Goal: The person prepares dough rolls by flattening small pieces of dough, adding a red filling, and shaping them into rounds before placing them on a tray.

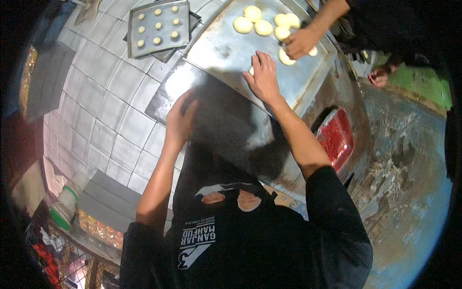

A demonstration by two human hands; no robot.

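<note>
My right hand lies palm down over a large metal baking tray, its fingers stretched forward. A small pale bit, perhaps dough, shows beside its thumb; what lies under the palm is hidden. Farther up the tray are several round, pale yellow dough balls. Blurred by motion, my left hand is above the left part of a dark, shiny metal sheet nearer to me. Its fingers look bent, but whether anything is in them cannot be made out.
Another person's hand touches dough at the tray's right side. At the far left, a smaller square tray with several small dough balls sits on the white tiled surface. A red plastic container stands right of my right forearm.
</note>
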